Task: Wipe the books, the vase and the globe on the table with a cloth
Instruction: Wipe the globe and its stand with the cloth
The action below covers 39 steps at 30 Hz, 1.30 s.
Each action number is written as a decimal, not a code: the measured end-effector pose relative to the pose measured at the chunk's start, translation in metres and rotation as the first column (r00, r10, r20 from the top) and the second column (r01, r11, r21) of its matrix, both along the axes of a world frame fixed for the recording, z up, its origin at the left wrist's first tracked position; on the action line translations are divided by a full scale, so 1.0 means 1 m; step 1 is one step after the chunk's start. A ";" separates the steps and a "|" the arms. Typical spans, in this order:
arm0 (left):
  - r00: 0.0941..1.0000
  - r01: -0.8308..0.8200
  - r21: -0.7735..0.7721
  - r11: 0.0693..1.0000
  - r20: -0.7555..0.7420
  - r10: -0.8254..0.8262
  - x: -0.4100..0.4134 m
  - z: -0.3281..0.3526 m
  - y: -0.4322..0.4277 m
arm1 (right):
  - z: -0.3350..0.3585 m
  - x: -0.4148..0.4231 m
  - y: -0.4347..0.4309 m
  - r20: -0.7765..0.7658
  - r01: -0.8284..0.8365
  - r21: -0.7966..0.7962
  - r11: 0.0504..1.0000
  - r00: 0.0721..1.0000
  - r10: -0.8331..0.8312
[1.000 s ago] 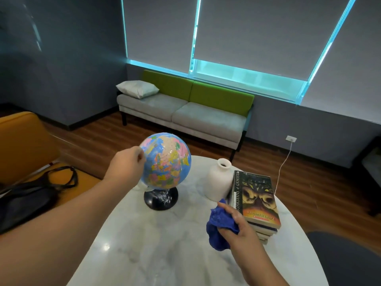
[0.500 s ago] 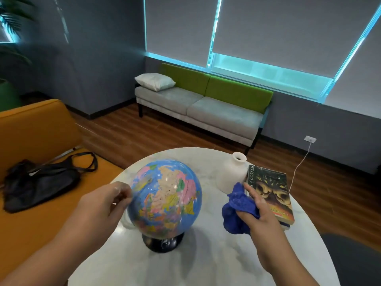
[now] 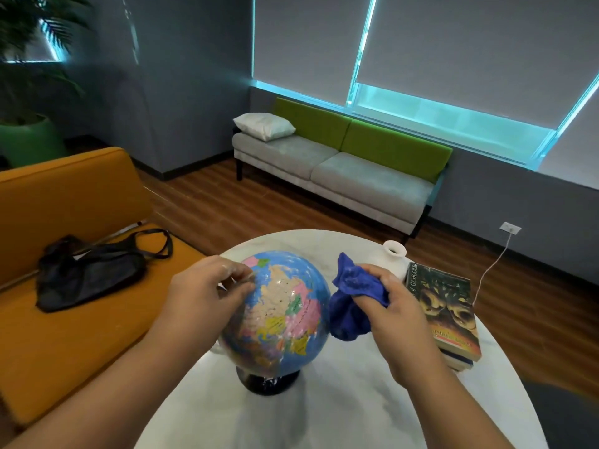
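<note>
The globe [image 3: 285, 312] stands on its dark foot [image 3: 267, 380] left of the middle of the round bench [image 3: 340, 409]; the left hand [image 3: 201, 293] holds it at its 10 o'clock, thumb and fingertips curled in and pinching at the ball's edge, though what exactly they nip is blurred; the right hand [image 3: 398, 315] grips a bunched blue cloth [image 3: 350, 306] just beside the globe at its 3 o'clock, not clearly touching it.

Risks, as I judge them: the ball sits high on a small foot, so a hard sideways rub could tip it toward the left hand or skid the foot across the smooth top; the ball may also spin under the cloth unless the pinch steadies it; the right elbow or a loose tail of cloth could knock the vase [image 3: 393, 254], which stands close behind the right hand at 1 o'clock from the globe, right beside the stacked books [image 3: 450, 315].

Containers: the vase is upright, its mouth open and dark, with nothing visible inside; a black bag [image 3: 87, 273] slumps on the orange seat [image 3: 64, 196] at 9 o'clock, its contents hidden.
</note>
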<state>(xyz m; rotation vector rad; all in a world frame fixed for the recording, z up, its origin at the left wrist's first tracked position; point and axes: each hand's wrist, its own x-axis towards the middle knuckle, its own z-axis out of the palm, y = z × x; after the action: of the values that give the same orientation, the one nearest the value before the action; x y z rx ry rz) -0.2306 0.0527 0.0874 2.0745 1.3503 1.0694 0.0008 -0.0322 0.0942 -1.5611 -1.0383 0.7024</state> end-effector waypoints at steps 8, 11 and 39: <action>0.995 -0.072 -0.024 0.997 0.065 0.074 0.005 0.000 -0.006 | -0.010 -0.015 0.020 0.381 -0.181 -0.098 0.979 0.902 0.205; 0.993 -0.084 -0.047 0.995 0.078 0.088 0.006 0.001 -0.007 | -0.013 -0.008 0.027 0.336 -0.089 -0.164 0.982 0.931 0.141; 0.991 -0.104 -0.085 0.991 0.076 0.111 0.006 -0.003 -0.006 | 0.006 -0.021 0.017 0.460 -0.316 -0.164 0.935 0.814 0.355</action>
<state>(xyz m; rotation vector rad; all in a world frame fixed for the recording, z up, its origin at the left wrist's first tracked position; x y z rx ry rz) -0.2242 0.0469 0.0843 1.8989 1.4552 1.1106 -0.0203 -0.0148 0.1005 -1.6842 -1.7128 0.6031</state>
